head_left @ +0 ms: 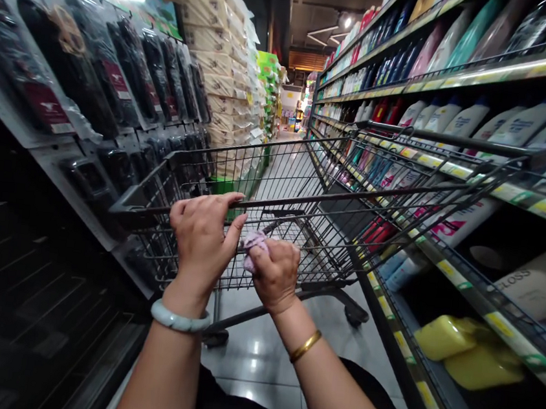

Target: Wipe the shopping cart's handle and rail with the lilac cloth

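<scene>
A black wire shopping cart (278,202) stands sideways in front of me in the aisle. My left hand (207,233) is closed over its near top rail, fingers curled over the bar and thumb on the near side. A light jade-like bangle (179,317) circles that wrist. Just to the right and a little lower, my right hand (276,270) grips a crumpled pale purple cloth (254,249) against or close to the cart's wire side. A gold bracelet (305,346) is on the right wrist. The cart's basket shows bare wire.
Shelves of bottles (471,124) line the right side, with yellow containers (472,352) low down. Packaged dark goods (121,71) hang on the left. Beyond them rises a stack of wrapped packs (214,62). The tiled floor (257,359) runs under the cart and down the aisle.
</scene>
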`<act>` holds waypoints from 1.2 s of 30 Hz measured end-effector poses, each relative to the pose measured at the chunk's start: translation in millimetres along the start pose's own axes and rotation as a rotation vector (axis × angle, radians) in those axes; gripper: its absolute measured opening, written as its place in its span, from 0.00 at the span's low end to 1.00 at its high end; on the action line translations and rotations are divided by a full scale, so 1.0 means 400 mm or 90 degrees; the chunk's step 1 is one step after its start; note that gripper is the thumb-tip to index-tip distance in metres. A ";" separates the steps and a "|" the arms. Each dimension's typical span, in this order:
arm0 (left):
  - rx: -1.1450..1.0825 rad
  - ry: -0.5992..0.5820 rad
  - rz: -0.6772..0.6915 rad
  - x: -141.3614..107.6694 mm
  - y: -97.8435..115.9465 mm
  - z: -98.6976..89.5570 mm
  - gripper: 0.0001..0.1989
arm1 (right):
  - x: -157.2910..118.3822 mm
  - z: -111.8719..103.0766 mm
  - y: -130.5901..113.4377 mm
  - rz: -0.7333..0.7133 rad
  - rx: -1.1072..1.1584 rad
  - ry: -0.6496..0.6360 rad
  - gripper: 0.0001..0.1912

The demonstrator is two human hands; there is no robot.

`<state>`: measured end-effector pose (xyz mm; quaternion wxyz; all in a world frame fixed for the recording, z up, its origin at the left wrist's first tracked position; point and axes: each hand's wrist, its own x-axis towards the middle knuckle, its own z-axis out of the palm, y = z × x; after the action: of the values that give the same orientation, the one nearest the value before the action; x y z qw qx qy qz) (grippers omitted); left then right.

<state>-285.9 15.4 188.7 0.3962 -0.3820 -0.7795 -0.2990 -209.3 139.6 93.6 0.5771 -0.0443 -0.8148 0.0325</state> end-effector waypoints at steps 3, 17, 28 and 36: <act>-0.029 -0.012 0.000 0.000 -0.027 -0.028 0.14 | 0.000 -0.008 0.018 -0.014 -0.012 -0.006 0.09; 0.027 0.048 -0.078 -0.036 -0.098 -0.033 0.19 | 0.022 -0.003 -0.022 0.002 0.000 -0.031 0.10; 0.070 0.035 -0.110 0.009 -0.134 -0.002 0.20 | -0.139 0.128 -0.081 -0.081 0.022 -0.240 0.11; 0.074 0.039 -0.116 0.002 -0.124 -0.001 0.21 | -0.067 0.120 -0.107 -0.036 0.036 -0.149 0.13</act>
<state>-327.4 -10.8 181.5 0.4124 -0.2766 -0.8146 -0.2998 -247.2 94.1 57.0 0.4795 -0.0008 -0.8764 0.0444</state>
